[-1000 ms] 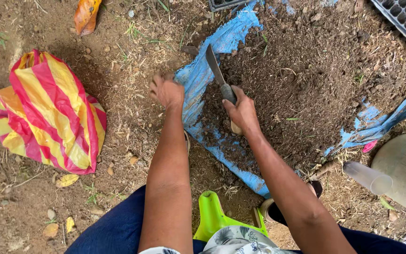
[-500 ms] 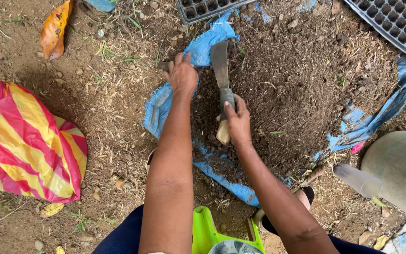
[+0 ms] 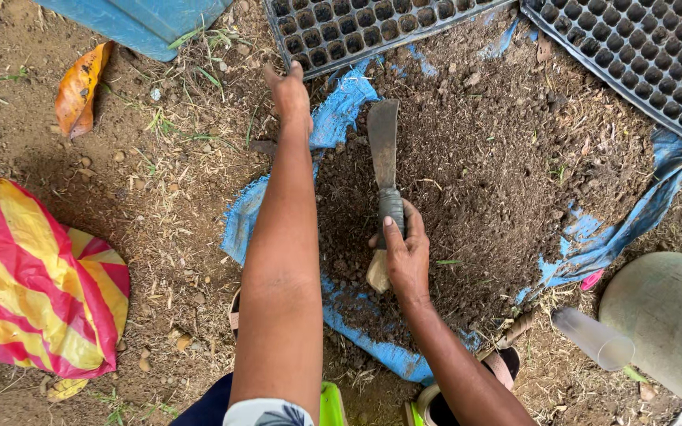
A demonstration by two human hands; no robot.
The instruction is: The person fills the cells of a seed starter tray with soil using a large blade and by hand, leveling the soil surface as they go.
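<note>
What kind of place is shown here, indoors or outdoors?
Outdoors, probably a garden or plant nursery work spot. Black seedling trays lie by a pile of dark soil on a blue plastic sheet over bare ground, and the right hand holds a machete.

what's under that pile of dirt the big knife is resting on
A torn blue plastic sheet lies under the soil pile; its edges stick out at the left, bottom and right. How far it runs beneath is covered by soil. The right hand grips the knife on top.

Two seedling trays [image 3: 372,28] [image 3: 633,55], one knife [image 3: 384,170], one striped bag [image 3: 33,284], two hands [image 3: 290,91] [image 3: 406,256].
</note>
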